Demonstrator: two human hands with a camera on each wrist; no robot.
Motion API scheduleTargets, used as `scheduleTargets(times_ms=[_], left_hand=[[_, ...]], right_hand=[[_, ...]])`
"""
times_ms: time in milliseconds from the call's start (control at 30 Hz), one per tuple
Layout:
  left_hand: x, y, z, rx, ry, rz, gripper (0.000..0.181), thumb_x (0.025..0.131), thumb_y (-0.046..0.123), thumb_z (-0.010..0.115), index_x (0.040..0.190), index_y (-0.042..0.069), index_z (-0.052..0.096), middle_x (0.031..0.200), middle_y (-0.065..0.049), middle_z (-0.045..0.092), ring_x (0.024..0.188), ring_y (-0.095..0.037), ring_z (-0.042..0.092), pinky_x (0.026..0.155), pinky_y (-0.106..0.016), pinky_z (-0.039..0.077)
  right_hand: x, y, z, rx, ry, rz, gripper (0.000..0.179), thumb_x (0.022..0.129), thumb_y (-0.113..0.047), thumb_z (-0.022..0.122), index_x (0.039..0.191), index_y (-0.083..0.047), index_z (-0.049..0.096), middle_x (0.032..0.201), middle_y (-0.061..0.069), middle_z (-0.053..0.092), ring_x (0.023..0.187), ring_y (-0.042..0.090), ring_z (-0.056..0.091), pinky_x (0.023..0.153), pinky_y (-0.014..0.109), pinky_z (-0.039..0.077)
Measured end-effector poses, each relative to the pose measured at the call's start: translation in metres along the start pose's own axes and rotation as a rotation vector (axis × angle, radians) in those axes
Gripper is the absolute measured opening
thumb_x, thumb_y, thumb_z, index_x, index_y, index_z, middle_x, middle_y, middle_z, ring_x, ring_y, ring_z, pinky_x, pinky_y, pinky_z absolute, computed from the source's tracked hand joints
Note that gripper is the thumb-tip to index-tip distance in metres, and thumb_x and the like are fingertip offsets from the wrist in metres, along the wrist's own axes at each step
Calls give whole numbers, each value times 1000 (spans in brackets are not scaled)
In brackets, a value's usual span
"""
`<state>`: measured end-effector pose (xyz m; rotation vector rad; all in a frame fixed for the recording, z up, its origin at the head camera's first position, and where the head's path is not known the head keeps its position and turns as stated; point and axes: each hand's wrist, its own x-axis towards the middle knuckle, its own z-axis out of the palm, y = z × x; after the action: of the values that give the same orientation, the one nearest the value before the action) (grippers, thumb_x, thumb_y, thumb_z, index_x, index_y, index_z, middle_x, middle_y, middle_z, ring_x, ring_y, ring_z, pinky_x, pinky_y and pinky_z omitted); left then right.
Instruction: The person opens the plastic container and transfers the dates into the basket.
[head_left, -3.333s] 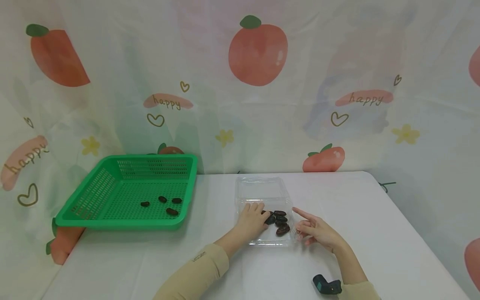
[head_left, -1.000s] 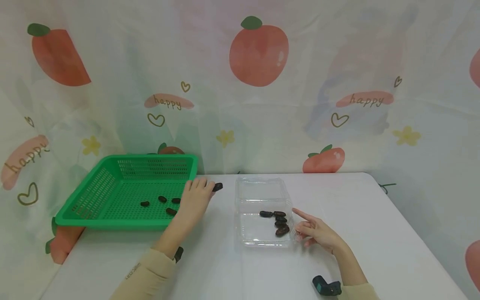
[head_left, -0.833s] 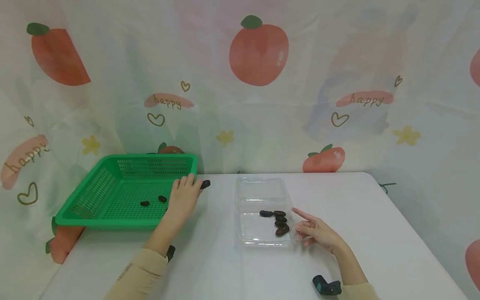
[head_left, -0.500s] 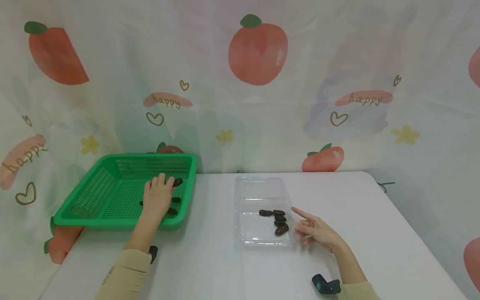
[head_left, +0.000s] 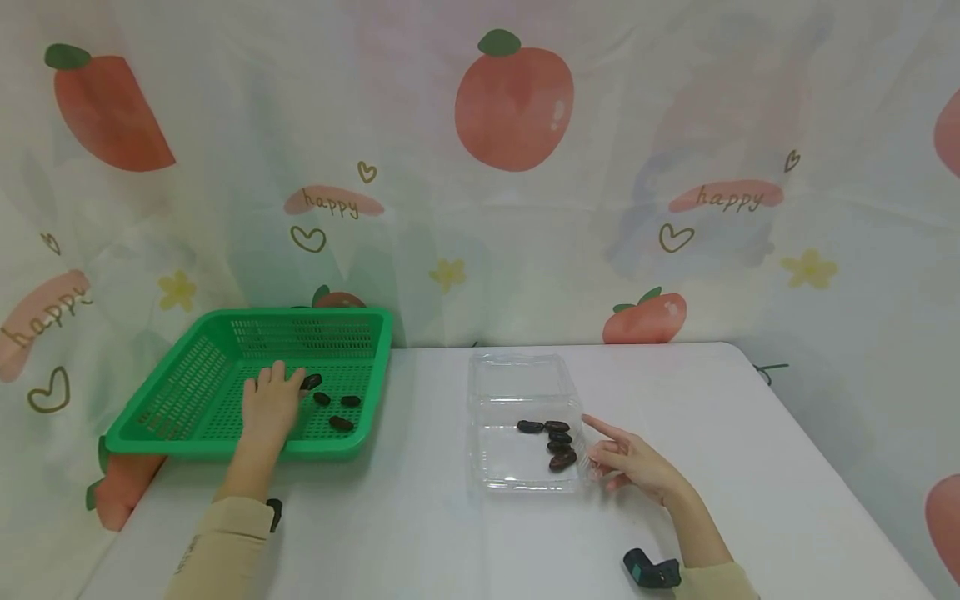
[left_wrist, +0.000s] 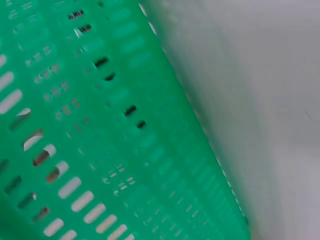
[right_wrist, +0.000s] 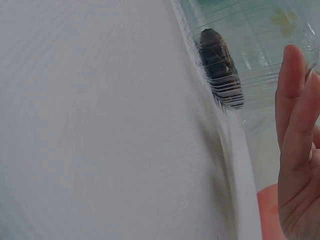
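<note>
My left hand (head_left: 268,407) is inside the green plastic basket (head_left: 337,450), its thumb side gripping a dark brown date (head_left: 311,382). Several other dates, among them one date (head_left: 350,401), lie on the basket floor to the right of this hand. At the right rim of a clear plastic box (head_left: 491,467) with its lid folded back, my right hand (head_left: 637,465) holds the edge, index finger extended. Several dates (head_left: 561,460) sit in the box's right half and along its back. In the left wrist view only slotted green basket wall (left_wrist: 165,125) shows, without the hand.
Both containers stand on a white table (head_left: 420,533), the basket at left, the box near the middle. A patterned fabric backdrop (head_left: 420,233) hangs behind the table. A dark wrist device (head_left: 652,571) is by the right cuff.
My left hand has carried a date from the clear box leftward, over the basket's right rim and down into the basket. The right hand has stayed at the box.
</note>
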<state>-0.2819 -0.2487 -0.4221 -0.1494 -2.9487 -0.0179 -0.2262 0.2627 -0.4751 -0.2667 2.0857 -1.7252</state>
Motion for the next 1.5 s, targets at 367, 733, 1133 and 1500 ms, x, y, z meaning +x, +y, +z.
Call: scheduleTargets(times_ms=[367, 733, 1133, 1500], left_hand=[[-3, -3, -1, 22, -118, 4, 38, 91, 13, 53, 127, 2, 48, 121, -30, 37, 106, -44, 37, 87, -55, 31], [-1, -6, 5, 32, -170, 13, 42, 92, 18, 54, 130, 1, 46, 122, -29, 37, 109, -44, 36, 89, -56, 29], [0, -3, 2, -15, -159, 1, 42, 91, 13, 54, 130, 1, 43, 123, -30, 35, 110, -45, 34, 89, -57, 28], [6, 29, -5, -19, 43, 81, 30, 90, 17, 57, 115, 5, 46, 107, -21, 38, 92, -36, 36, 78, -49, 31]], right_hand=[[2, 3, -1, 0, 2, 7, 72, 90, -16, 58, 145, -3, 14, 79, -2, 58, 67, 9, 58, 54, 23, 50], [0, 2, 0, 0, -9, -8, 71, 90, -16, 57, 145, -3, 14, 79, -4, 58, 67, 8, 57, 54, 23, 50], [0, 0, 1, 11, 1, 0, 71, 90, -15, 58, 145, -2, 14, 79, -1, 58, 67, 10, 58, 53, 23, 49], [-1, -2, 2, 11, 11, 5, 71, 90, -15, 58, 145, -4, 16, 78, -1, 58, 66, 10, 57, 53, 23, 50]])
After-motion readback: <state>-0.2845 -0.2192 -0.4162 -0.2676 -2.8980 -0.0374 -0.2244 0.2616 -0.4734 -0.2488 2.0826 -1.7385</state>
